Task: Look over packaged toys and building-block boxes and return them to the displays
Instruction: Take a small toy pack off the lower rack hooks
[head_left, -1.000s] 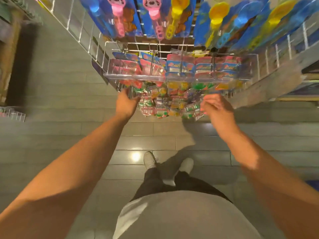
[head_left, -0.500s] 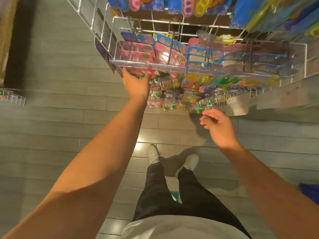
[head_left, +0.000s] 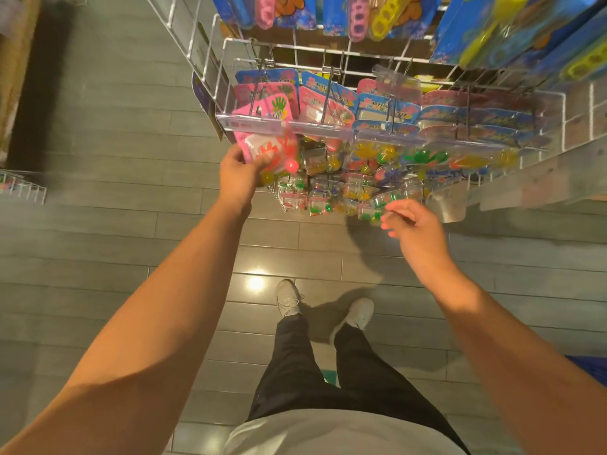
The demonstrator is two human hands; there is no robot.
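Observation:
My left hand [head_left: 241, 174] grips the bottom of a pink carded toy pack [head_left: 267, 133] with green and orange sticky hands on it, at the left end of a wire display rack [head_left: 230, 54]. The pack tilts behind the clear plastic rail [head_left: 315, 128] of the rack. My right hand [head_left: 415, 229] hangs lower right with fingers loosely bent, fingertips by the small packaged toys [head_left: 377, 205] on the lower hooks; it holds nothing I can see. Several more carded packs [head_left: 387, 110] hang in rows on the hooks.
Larger blue carded toys [head_left: 492, 24] hang above the rack. A wooden shelf edge [head_left: 538, 178] runs at right. Grey plank floor [head_left: 98, 224] lies below, with my shoes [head_left: 289, 298] close to the rack. A small wire basket [head_left: 23, 187] sits at far left.
My left hand has taken hold of the pink pack and pulled its bottom end out from the row. My right hand has stayed low by the lower packs.

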